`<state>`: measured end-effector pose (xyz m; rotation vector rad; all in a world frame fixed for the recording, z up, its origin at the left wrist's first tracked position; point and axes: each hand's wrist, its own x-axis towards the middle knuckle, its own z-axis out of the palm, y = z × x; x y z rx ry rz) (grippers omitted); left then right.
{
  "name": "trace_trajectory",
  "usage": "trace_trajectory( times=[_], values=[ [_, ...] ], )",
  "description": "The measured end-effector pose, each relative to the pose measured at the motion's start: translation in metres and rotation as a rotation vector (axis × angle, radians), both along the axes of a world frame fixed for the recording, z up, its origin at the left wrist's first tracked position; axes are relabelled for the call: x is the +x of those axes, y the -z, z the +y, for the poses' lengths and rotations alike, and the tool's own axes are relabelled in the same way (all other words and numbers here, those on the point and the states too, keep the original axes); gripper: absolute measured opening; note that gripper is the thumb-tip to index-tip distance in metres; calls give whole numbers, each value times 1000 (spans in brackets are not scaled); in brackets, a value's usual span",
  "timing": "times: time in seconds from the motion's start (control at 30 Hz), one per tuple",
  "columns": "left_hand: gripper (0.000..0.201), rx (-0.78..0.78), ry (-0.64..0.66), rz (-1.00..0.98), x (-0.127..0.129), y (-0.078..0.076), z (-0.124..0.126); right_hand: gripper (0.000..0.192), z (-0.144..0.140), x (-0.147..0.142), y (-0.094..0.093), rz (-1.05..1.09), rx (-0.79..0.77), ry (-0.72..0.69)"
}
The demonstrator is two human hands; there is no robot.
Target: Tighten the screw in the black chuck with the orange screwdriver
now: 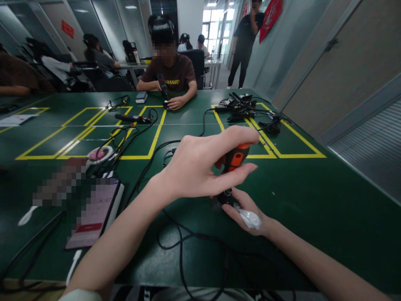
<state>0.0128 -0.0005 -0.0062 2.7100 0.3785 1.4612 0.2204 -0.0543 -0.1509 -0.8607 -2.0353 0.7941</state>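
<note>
Nearest the camera, a black cable (180, 246) is seen looping across the green surface (313, 200), and a phone (94, 213) lies flat at the left edge.

The right hand (247, 211) is laid palm-up on the surface, fingers loosely curled around a small white part (250, 218), which is held in place against the palm. Directly above it, the left hand (200, 167) is closed around the orange-and-black handle of a screwdriver (233, 161). The tool's long axis is judged close to upright, slightly tilted, its dark lower end (224, 196) pointing down and touching or just above the right hand's fingers; actual contact cannot be confirmed. The left hand is therefore the gripping hand, and the white part lies straight below the tool, not to either side.

Farther left, a round pink-and-white object (98, 154) sits among cables. No container with visible contents is noted.

Across the surface, another person's hand (176, 101) rests beside a dark tool (162, 83). A heap of black tools and cables (241, 106) occupies the far right yellow-marked bay.
</note>
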Motion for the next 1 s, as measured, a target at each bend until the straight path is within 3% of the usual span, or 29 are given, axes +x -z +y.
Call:
trace_trajectory(
  times=[0.2, 0.47, 0.67, 0.8, 1.0],
  values=[
    [38, -67, 58, 32, 0, 0, -2, 20, -2, -3, -5, 33, 74, 3],
    [33, -51, 119, -36, 6, 4, -3, 15, -1, -3, -4, 31, 27, 15],
    [23, 8, 58, -175, 18, 18, -1, 15, -1, -2, -3, 20, 21, 16],
    [29, 7, 18, -245, 27, 30, -1, 21, -2, 0, -2, 8, 16, 43],
    [38, -47, 111, -231, 32, 42, -2, 30, -1, 0, -4, -16, -11, 26]
  ],
)
